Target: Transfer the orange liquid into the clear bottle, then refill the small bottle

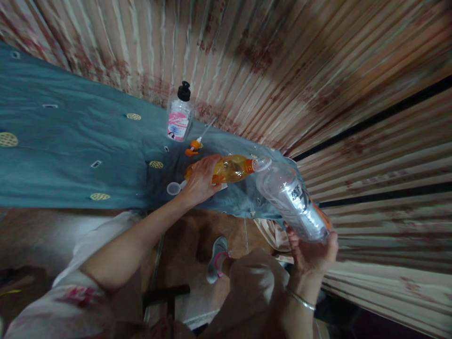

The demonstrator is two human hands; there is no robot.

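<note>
The left hand (201, 181) wraps its fingers around an orange bottle (229, 169), tipped on its side over the blue cloth (70, 155), holding amber liquid; its orange-collared neck meets the open mouth of a clear plastic bottle (291, 197), which is tilted, labelled, and gripped at its base by the right hand (312, 252); a small clear cap (173, 188) lies just beside the left hand; a pump bottle (180, 115) stands upright behind, near an orange nozzle (193, 148).

Teal cloth-covered surface (70, 155): pump bottle (179, 113), orange pump head (192, 148), clear cap (173, 189).
</note>
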